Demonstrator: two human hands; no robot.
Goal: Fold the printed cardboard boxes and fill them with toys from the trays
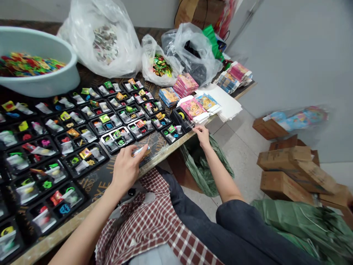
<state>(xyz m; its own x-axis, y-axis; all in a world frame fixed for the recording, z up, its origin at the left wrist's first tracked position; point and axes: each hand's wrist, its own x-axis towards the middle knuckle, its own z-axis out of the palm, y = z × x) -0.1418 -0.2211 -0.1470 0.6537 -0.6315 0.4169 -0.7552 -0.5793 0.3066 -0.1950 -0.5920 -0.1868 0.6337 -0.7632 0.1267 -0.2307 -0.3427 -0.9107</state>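
Observation:
My left hand is over the table's front edge, its fingers closed around a small shiny packet with a blue edge. At the table edge further right, my right hand pinches the near corner of a black plastic tray. A yellow item shows inside that tray, and the rest of its contents is hard to see. Just left of it, a filled black tray holds a green packet, a blue piece and a whitish sachet. Another filled tray lies beyond my left fingers.
Rows of filled trays cover the table's left. Behind them stand a pale blue basin of colourful pieces and several plastic bags. Pink boxes and white sheets lie right. Cartons and green sacks sit on the floor.

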